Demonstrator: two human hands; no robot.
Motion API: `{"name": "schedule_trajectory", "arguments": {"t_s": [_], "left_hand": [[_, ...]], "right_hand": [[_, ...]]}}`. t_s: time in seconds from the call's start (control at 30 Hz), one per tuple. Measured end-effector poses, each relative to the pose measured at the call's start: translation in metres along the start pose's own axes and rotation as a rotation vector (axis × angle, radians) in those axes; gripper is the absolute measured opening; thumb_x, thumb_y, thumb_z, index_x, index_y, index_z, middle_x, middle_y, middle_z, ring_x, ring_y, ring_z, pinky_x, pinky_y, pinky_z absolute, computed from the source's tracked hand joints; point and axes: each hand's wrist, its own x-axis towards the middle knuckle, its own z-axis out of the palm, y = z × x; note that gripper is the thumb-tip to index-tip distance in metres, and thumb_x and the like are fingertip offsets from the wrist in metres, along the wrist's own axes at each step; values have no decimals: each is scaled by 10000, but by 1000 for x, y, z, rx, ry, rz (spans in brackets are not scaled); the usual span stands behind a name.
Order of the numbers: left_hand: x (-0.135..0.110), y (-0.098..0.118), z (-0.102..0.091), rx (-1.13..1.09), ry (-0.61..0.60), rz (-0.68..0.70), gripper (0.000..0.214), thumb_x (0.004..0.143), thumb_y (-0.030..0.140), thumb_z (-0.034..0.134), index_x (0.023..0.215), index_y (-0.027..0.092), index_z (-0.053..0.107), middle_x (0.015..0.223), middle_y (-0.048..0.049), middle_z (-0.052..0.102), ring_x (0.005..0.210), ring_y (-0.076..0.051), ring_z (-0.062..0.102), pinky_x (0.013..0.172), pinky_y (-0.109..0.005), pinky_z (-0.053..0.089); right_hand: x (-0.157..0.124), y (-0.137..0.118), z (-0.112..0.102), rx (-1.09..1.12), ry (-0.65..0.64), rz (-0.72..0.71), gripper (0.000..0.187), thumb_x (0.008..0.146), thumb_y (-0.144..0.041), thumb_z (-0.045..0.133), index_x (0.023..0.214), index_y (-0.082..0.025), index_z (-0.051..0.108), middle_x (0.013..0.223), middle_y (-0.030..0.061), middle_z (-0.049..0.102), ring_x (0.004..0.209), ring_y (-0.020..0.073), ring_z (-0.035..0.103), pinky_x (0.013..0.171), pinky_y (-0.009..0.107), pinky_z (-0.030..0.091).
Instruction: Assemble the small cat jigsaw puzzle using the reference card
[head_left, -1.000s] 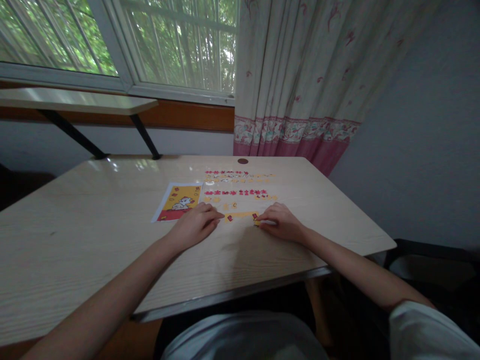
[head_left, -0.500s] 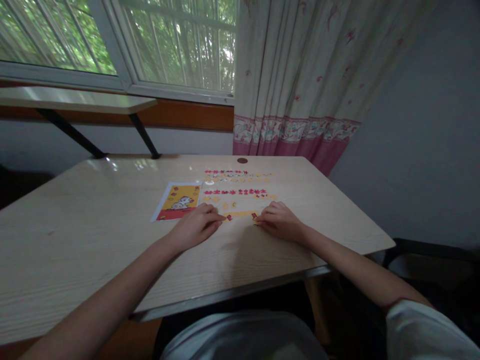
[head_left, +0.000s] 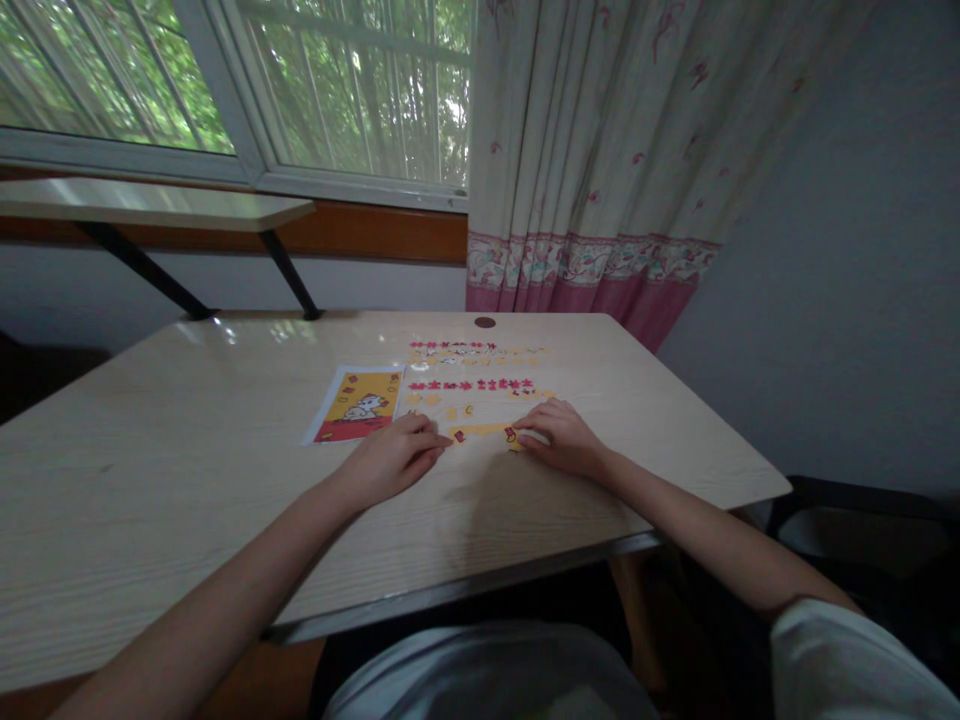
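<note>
A strip of yellow jigsaw pieces (head_left: pixel 481 429) lies on the table before me, with a yellow piece bearing a red patch (head_left: pixel 459 437) below its left end. My left hand (head_left: pixel 405 455) is closed, thumb and forefinger together at that piece's left edge. At the strip's right end, my right hand (head_left: pixel 559 437) has thumb and forefinger bent around a yellow and red jigsaw piece (head_left: pixel 511 435), partly covered by the fingertips. Rows of loose red pieces (head_left: pixel 472 384) and yellow pieces (head_left: pixel 424 399) lie beyond. Left of them is a picture sheet (head_left: pixel 360 400) with a white animal on yellow and red.
The wooden table (head_left: pixel 225 480) reaches toward a window with bars outside. A raised shelf (head_left: pixel 157 205) on black supports stands at the back left. Behind the table hangs a floral curtain (head_left: pixel 585 150). A round dark disc (head_left: pixel 485 322) is near the far edge.
My right hand's forefinger and thumb have opened slightly at the right-hand piece, which shows more now. My left hand has shifted very little.
</note>
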Motion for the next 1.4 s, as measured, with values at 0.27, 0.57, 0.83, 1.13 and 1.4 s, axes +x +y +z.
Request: {"name": "schedule_trajectory", "arguments": {"t_s": [0.27, 0.57, 0.83, 1.13, 1.4], "left_hand": [[1, 3, -2, 10, -9, 10, 285, 900, 227, 406, 1012, 182, 664, 925, -81, 576, 874, -195, 546, 764, -317, 456], [1, 4, -2, 32, -44, 5, 302, 904, 218, 388, 1028, 167, 660, 919, -90, 579, 880, -203, 547, 767, -327, 461], [0, 0, 2, 1, 3, -5, 301, 904, 244, 406, 1104, 188, 624, 948, -82, 573, 892, -198, 549, 781, -319, 458], [0, 0, 3, 11, -8, -29, 309, 906, 265, 394, 1083, 196, 637, 946, -77, 558, 861, -183, 554, 755, -299, 467], [0, -2, 4, 4, -5, -24, 314, 902, 257, 396, 1104, 201, 630, 952, -77, 559, 878, -186, 553, 780, -310, 467]], "right_hand": [[0, 0, 1, 1, -15, 2, 221, 853, -367, 573, 990, -248, 700, 872, 36, 673, 838, 178, 558, 764, 313, 367], [0, 0, 1, 3, -36, 10, 221, 861, -356, 568, 980, -225, 699, 873, 42, 672, 835, 174, 561, 773, 309, 365], [0, 0, 1, 5, -21, 11, 213, 859, -350, 570, 970, -222, 699, 880, 42, 684, 844, 176, 571, 777, 316, 371], [0, 0, 1, 22, -19, 15, 200, 862, -345, 566, 964, -231, 695, 876, 31, 685, 843, 169, 571, 772, 310, 371], [0, 1, 1, 24, -45, 24, 195, 861, -327, 568, 980, -234, 691, 897, 35, 687, 870, 177, 576, 788, 322, 373]]}}
